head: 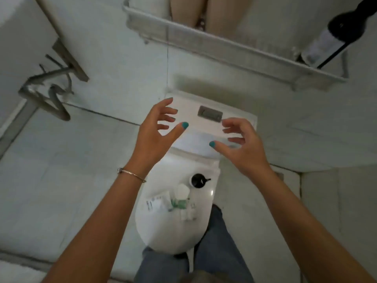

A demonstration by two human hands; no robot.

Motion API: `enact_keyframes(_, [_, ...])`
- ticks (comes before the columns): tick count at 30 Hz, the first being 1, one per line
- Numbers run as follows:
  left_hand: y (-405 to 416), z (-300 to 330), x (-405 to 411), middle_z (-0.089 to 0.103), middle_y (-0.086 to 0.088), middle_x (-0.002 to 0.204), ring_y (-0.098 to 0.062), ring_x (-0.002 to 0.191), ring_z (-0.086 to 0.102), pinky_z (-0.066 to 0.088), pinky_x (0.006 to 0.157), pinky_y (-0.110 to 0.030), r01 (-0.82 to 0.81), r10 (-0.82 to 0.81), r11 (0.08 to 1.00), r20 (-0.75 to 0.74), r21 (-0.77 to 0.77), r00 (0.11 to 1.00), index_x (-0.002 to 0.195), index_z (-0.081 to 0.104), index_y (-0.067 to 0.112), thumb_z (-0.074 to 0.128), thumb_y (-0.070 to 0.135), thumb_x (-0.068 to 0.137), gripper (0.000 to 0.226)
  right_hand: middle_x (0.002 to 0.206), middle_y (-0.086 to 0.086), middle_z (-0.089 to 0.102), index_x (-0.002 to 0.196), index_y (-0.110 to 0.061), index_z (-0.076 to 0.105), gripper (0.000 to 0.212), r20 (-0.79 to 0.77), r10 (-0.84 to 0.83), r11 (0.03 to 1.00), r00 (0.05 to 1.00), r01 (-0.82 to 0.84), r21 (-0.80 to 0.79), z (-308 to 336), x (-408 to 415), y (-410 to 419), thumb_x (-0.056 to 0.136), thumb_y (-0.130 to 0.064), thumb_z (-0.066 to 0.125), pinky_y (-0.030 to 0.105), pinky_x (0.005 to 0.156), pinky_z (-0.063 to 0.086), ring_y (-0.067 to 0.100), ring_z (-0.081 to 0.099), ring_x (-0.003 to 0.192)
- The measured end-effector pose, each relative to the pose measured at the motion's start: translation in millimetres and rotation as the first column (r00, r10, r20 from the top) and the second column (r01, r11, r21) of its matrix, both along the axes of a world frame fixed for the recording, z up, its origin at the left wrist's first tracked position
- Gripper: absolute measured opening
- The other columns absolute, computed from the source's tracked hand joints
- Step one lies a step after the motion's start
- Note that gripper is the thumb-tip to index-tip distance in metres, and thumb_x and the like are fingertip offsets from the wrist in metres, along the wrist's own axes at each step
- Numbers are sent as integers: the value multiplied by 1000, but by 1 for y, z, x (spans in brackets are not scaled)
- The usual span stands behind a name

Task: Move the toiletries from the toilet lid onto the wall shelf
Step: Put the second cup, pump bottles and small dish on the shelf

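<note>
- The wall shelf, a pale wire rack, runs across the wall above the toilet, within reach of someone standing here. A dark bottle with a light label already stands at its right end, and the rest of the rack looks free to take more.
- The toilet lid is shut, which makes it a flat stand for the things waiting on it.
- Both arms are raised over the cistern, between lid and shelf.
- The left hand is spread wide and holds nothing; so is the right hand, fingers loosely curved, palms turned toward each other. My guess is they are between trips.
- The toiletries sit bunched together on the lid: a black-capped pump bottle at the back, then a small green bottle with a white cap, a flat white packet to its left, and some clear little containers too blurred to name.
</note>
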State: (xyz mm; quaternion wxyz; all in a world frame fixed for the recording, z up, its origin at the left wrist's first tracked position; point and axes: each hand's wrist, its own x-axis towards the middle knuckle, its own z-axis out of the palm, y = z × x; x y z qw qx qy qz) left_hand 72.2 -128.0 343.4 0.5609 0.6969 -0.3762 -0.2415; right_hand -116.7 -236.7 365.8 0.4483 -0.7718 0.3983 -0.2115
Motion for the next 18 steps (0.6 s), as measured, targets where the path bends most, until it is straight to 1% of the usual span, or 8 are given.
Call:
enact_keyframes(1, [13,-20,-9,60,12,110,-7,97,60,50,80,-19,19,-18,999,-16,51,1000,128,47,30,74,30,80,55,116,-5,59,112,-25,56,50,-26,-21,999,999,22,48,-19,-10,11,70,-22,84,25,85,52,4,59,100])
enact_keyframes(3, [38,-57,-27,61,11,111,-6,97,60,49,81,-17,64,-59,989,-42,133,997,126,50,30,75,28,80,53,113,-9,60,112,-24,58,49,-72,-42,992,997,51,118,-53,-29,30,71,-21,84,22,84,51,2,59,97])
enact_keyframes(6, [65,-110,-54,61,13,110,-4,96,59,48,80,-14,107,-89,972,-89,210,992,125,52,29,75,28,79,52,109,-11,61,112,-25,59,48,-121,-50,981,991,71,180,-97,-53,48,72,-18,83,18,81,50,3,60,95])
enact_keyframes(9, [81,-158,-79,60,11,112,-4,96,59,49,80,-15,128,-93,952,-133,278,987,127,53,26,75,26,80,52,107,-8,63,108,-27,59,44,-147,-92,972,985,121,204,-137,-77,55,73,-15,82,20,80,51,7,62,93])
enact_keyframes(11, [86,-188,-97,59,8,113,-6,96,59,50,81,-20,140,-90,938,-168,316,982,128,52,25,75,21,80,53,103,-9,63,102,-34,58,43,-161,-133,960,978,168,226,-166,-93,59,73,-13,82,24,79,51,8,62,90])
enact_keyframes(13, [86,-219,-114,57,7,114,-8,96,58,51,82,-25,152,-87,926,-196,346,977,128,51,24,76,18,79,55,99,-10,63,97,-37,57,43,-184,-170,936,968,217,276,-201,-108,62,73,-10,81,28,77,52,10,61,87])
enact_keyframes(15, [81,-248,-125,55,10,115,-7,98,57,52,84,-28,162,-96,916,-192,368,977,129,51,24,76,17,79,56,98,-7,63,98,-32,59,43,-199,-174,916,964,232,326,-236,-115,62,72,-7,81,29,75,52,11,60,84])
enact_keyframes(18, [76,-287,-127,52,11,117,-6,100,55,51,89,-30,145,-88,901,-154,410,984,131,50,22,76,15,78,60,103,0,63,109,-23,58,47,-222,-110,907,969,189,377,-283,-116,59,71,-8,81,26,75,50,16,60,86])
